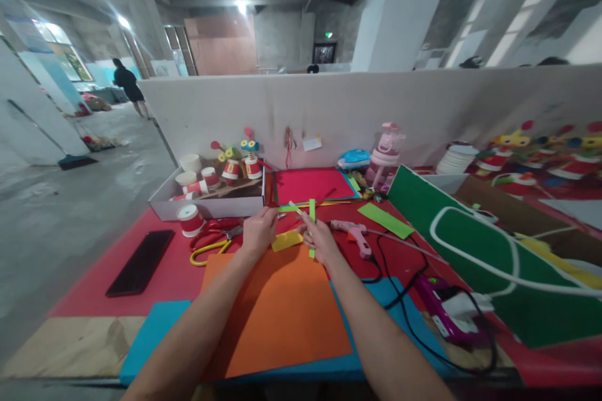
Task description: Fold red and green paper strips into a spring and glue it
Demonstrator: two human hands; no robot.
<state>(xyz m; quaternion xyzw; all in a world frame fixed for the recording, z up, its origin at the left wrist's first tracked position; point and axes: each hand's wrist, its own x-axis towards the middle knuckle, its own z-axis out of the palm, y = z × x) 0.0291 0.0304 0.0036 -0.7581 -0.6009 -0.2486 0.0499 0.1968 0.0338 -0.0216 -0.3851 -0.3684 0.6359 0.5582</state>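
My left hand [260, 232] is closed, its fingertips pinching the end of a narrow green paper strip [285, 208]. Opposite it, my right hand [320, 240] is closed around another green paper strip [312, 208], which stands upright. A thin pale stick [296, 207] also sticks out from the right fingers; its kind is unclear. Below and between the hands lies a yellow paper piece [286, 240], by the top edge of an orange sheet [277, 313]. To the right of my right hand rests a pink hot glue gun [352, 235]. Yellow-handled scissors [211, 252] lie left of my left hand.
A black phone [140, 263] lies at left. Behind it stands a white box [211, 207] with paper cups and figures. A purple power strip [449, 316] with cables sits at right, near a green board [475, 257]. A person [126, 84] stands far left.
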